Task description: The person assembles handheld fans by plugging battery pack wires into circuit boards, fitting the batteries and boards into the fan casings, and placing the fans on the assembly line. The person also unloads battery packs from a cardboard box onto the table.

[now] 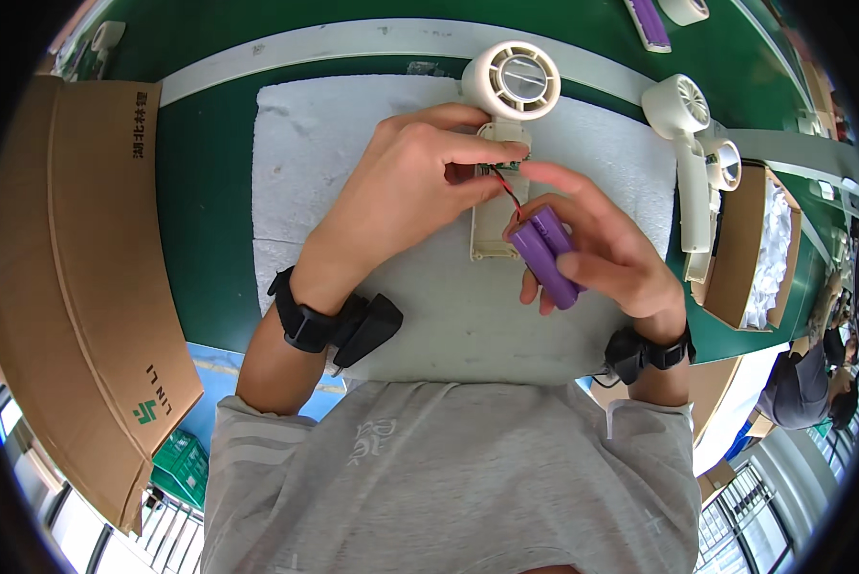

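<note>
A cream handheld fan (513, 80) lies on a pale foam mat with its handle shell (492, 230) uncovered, pointing toward me. My left hand (406, 177) grips the upper handle just below the fan head, thumb and index finger at a small green circuit board (502, 165). Red and black wires (508, 190) run from there to a purple two-cell battery pack (546, 253). That pack is tilted in my right hand (606, 249), between thumb and fingers, over the right edge of the shell. The right index finger reaches toward the board.
A large cardboard box (76, 287) stands at the left of the green table. To the right are more cream fans (678, 105) and an open carton (736, 249) of white pieces. Another purple battery pack (649, 24) lies at the far right. A person (798, 387) is beyond.
</note>
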`<state>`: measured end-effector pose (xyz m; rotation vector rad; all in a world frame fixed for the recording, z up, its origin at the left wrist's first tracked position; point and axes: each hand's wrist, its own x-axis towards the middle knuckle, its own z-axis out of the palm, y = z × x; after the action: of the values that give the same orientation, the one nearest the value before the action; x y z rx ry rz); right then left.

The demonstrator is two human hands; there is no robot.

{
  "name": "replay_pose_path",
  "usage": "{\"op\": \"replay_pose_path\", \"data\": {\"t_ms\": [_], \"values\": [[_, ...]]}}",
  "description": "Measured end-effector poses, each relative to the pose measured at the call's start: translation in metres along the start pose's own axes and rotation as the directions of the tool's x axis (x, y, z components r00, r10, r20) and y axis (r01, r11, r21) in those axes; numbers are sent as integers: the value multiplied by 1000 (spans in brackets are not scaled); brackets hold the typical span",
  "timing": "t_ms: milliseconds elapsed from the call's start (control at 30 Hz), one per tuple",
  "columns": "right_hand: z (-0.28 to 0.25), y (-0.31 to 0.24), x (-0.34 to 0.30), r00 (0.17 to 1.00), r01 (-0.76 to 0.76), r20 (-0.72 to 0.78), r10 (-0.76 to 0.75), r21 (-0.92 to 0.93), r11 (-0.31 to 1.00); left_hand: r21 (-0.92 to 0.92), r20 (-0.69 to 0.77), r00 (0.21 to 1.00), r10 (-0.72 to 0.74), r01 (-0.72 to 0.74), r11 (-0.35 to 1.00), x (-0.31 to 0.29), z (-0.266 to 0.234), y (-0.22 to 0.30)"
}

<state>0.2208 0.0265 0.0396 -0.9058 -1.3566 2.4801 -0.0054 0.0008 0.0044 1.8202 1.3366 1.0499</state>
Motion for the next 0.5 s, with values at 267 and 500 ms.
{"op": "replay_pose_path", "data": {"t_ms": [267,500], "values": [[-4,8,-3,990,30,138,-39,66,997,85,29,999,47,-49,995,-1,1,-4],[0,16,5,928,322,-20,-373,-462,826,108,37,996,82,-85,990,-1,0,-2]]}}
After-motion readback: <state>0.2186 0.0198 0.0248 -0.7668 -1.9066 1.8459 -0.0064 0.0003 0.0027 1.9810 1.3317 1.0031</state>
